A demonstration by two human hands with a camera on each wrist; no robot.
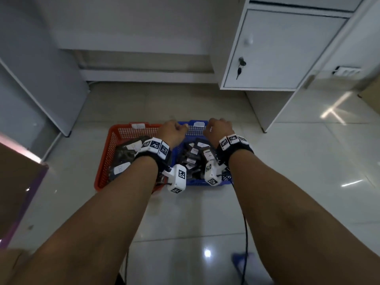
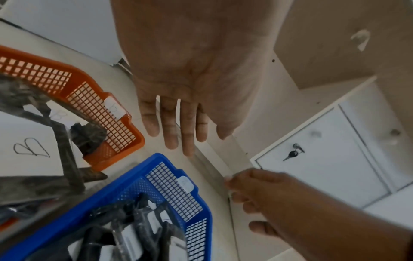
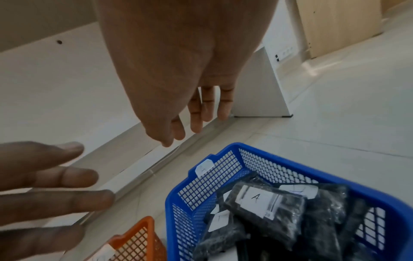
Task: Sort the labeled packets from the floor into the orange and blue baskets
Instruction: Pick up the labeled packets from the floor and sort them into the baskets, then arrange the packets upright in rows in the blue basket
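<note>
Hovering side by side above the far ends of two mesh baskets, both hands hold nothing: the left hand (image 1: 171, 131) is over the gap where the orange basket (image 1: 107, 149) meets the blue basket (image 1: 197, 183), and the right hand (image 1: 219, 129) is over the blue basket's far rim. In the wrist views the grip of each hand is slack, the left fingers (image 2: 171, 127) straight and slightly parted, the right fingers (image 3: 196, 113) hanging straight and close together; from the head view they look loosely curled. The two baskets sit touching on the pale tiled floor (image 1: 205, 219), orange on the left and blue on the right, each with a small white tag on its far wall. The labeled packets lie inside them: dark packets with white labels marked B (image 2: 31, 147) in the orange basket, and a heap of dark packets (image 1: 194, 156) in the blue basket, the topmost label reading A (image 3: 256, 196). No packet shows on the floor around the baskets. Each wrist carries a black band with black-and-white marker squares and a white camera block (image 1: 177, 178). Behind the baskets stands a white cabinet (image 1: 277, 50) with a key in its door lock, raised off the floor beside a white panel leg.
</note>
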